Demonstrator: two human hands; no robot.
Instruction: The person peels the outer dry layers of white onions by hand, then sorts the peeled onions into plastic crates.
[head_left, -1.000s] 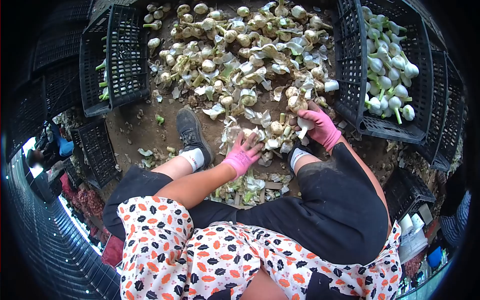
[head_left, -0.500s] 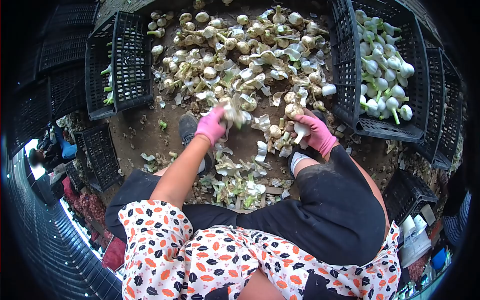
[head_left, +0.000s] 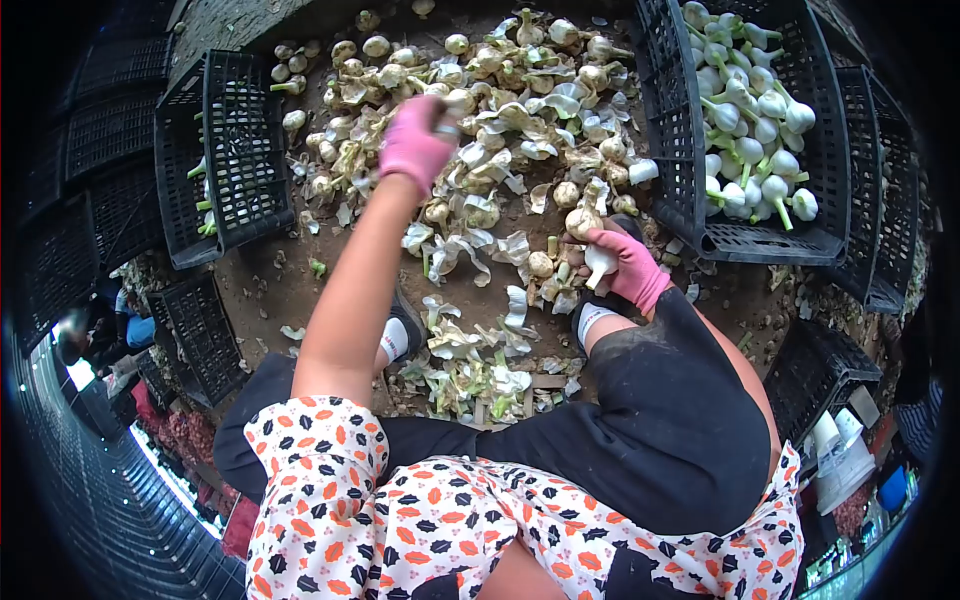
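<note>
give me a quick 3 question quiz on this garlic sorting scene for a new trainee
1. True or false: the left hand is stretched out over the garlic pile.
2. The crate heaped with clean white bulbs stands on the person's: A) left, B) right.
3. What does the right hand hold?
Key: 1 true; 2 B; 3 a white garlic bulb.

Left hand (head_left: 415, 145): moved from the loose husks (head_left: 470, 350) by the feet, arm now stretched far out over the garlic heap (head_left: 520, 85). Left shoe (head_left: 400, 335): formerly in plain sight, now mostly behind the forearm.
</note>
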